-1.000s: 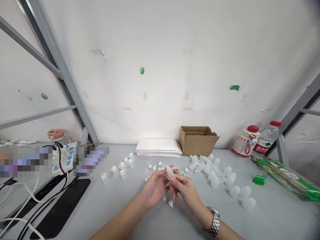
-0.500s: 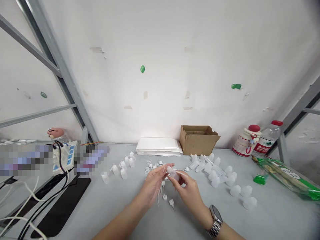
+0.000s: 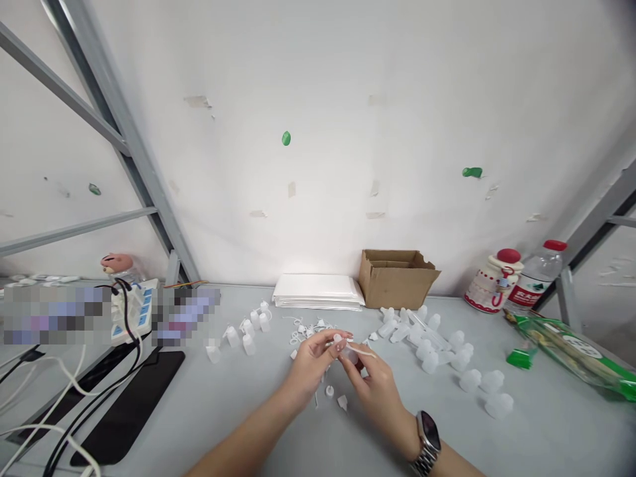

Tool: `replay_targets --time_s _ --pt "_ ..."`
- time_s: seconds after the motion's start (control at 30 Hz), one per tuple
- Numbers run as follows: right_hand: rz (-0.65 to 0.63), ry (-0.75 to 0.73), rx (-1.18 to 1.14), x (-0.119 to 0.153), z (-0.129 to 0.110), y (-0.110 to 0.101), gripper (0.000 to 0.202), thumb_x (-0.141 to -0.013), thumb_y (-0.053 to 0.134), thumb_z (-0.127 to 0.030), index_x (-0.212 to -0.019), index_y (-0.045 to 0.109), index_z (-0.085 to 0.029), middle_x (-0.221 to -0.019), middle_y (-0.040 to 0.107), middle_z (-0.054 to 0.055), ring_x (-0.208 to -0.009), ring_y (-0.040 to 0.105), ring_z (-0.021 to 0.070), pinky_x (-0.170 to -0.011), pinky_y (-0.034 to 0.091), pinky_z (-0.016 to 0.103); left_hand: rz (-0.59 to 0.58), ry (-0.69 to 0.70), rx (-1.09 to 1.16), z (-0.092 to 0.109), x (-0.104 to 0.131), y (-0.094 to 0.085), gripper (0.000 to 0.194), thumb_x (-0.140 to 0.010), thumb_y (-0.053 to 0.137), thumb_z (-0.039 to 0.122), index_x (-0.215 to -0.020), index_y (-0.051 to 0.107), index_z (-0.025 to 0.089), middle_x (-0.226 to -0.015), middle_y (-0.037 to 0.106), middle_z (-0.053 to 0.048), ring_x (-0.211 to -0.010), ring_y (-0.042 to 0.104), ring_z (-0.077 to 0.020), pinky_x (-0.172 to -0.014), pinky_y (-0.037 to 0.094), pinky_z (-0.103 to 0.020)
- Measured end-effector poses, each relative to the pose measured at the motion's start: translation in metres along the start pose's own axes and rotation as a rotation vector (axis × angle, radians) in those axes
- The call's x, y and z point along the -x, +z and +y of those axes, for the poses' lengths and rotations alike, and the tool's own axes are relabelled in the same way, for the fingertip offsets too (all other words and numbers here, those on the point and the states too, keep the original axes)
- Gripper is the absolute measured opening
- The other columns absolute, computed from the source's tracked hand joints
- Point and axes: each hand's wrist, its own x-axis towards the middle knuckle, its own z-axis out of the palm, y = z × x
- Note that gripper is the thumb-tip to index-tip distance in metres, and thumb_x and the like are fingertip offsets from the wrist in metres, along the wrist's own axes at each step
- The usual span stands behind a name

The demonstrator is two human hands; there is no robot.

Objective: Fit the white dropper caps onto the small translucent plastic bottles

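In the middle of the table my right hand (image 3: 376,383) is closed around a small translucent squeeze bottle (image 3: 350,355), mostly covered by fingers. My left hand (image 3: 318,358) pinches a white cap at the bottle's top; a white strap (image 3: 362,351) runs from there over my right fingers. Under and in front of the hands lie loose white parts, among them a ring-shaped cap (image 3: 329,391) and a pointed nozzle tip (image 3: 342,402). Behind them is a pile of white strapped caps (image 3: 303,329). Several capped bottles (image 3: 248,343) stand to the left; several uncapped bottles (image 3: 430,358) lie to the right.
A cardboard box (image 3: 399,285) and a stack of white sheets (image 3: 318,291) sit against the wall. At right are a decorated jar (image 3: 491,285), a water bottle (image 3: 539,278) and a green package (image 3: 576,351). Cables, a power strip (image 3: 134,311) and a black slab (image 3: 132,404) occupy the left.
My left fingers have closed at the bottle's top, and a white strap now shows across my right hand. The view has shifted slightly.
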Motion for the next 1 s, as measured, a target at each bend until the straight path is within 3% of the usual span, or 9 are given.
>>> replay_targets --time_s 0.17,0.27,0.4,0.5,0.63,0.8,1.0 --pt "-0.140 0.330 -0.204 -0.009 -0.001 -0.005 0.026 -0.087 0.043 -0.039 -0.083 0.059 -0.018 -0.063 0.058 0.001 -0.054 0.052 0.0143 -0.052 0.043 0.024 0.054 -0.004 -0.147 0.001 -0.013 -0.019 0.034 -0.074 0.057 0.042 -0.096 0.061 0.016 -0.106 0.060 -0.009 -0.100 0.053 -0.0211 -0.084 0.041 -0.031" --pt "-0.101 0.426 -0.300 -0.014 0.007 -0.009 0.030 -0.085 0.044 -0.044 -0.085 0.057 -0.018 -0.066 0.057 0.001 -0.056 0.052 0.0145 -0.052 0.043 0.024 0.077 -0.026 -0.436 -0.003 -0.018 -0.037 0.034 -0.066 0.063 0.041 -0.087 0.059 0.015 -0.085 0.061 -0.005 -0.079 0.055 -0.0177 -0.071 0.043 -0.029" --pt "-0.069 0.473 -0.392 -0.018 0.015 -0.010 0.033 -0.081 0.047 -0.048 -0.085 0.057 -0.016 -0.068 0.058 0.002 -0.055 0.053 0.0148 -0.051 0.043 0.025 -0.131 -0.131 -0.871 -0.010 -0.015 -0.046 0.030 -0.055 0.072 0.033 -0.076 0.058 0.017 -0.075 0.056 0.000 -0.069 0.051 -0.0156 -0.061 0.038 -0.025" --pt "-0.069 0.461 -0.436 -0.019 0.015 -0.010 0.033 -0.081 0.048 -0.048 -0.087 0.056 -0.016 -0.070 0.059 0.002 -0.055 0.053 0.0147 -0.052 0.044 0.025 -0.160 -0.116 -0.987 -0.016 -0.010 -0.039 0.023 -0.060 0.068 0.032 -0.076 0.058 0.019 -0.079 0.056 0.000 -0.076 0.052 -0.0167 -0.064 0.038 -0.025" --pt "0.016 0.383 -0.283 -0.015 0.010 -0.011 0.029 -0.081 0.051 -0.043 -0.091 0.056 -0.017 -0.079 0.061 0.004 -0.065 0.055 0.0162 -0.059 0.046 0.027 -0.070 -0.076 -1.095 -0.022 -0.008 -0.031 0.014 -0.068 0.060 0.025 -0.080 0.055 0.019 -0.081 0.055 -0.001 -0.083 0.051 -0.0184 -0.070 0.037 -0.027" --pt "0.078 0.230 -0.048 -0.009 0.009 -0.014 0.021 -0.084 0.049 -0.034 -0.094 0.057 -0.019 -0.084 0.061 0.005 -0.074 0.055 0.0175 -0.065 0.046 0.027 -0.016 -0.022 -1.177 -0.031 -0.010 -0.032 0.011 -0.074 0.054 0.019 -0.085 0.055 0.019 -0.088 0.055 -0.003 -0.089 0.050 -0.0189 -0.076 0.037 -0.029" --pt "0.060 0.166 0.031 -0.008 0.010 -0.013 0.021 -0.085 0.046 -0.034 -0.096 0.057 -0.019 -0.084 0.061 0.005 -0.074 0.056 0.0179 -0.066 0.046 0.027 0.006 0.028 -1.203 -0.038 -0.011 -0.033 0.007 -0.073 0.057 0.019 -0.080 0.056 0.019 -0.090 0.054 -0.004 -0.093 0.048 -0.0204 -0.080 0.037 -0.031"
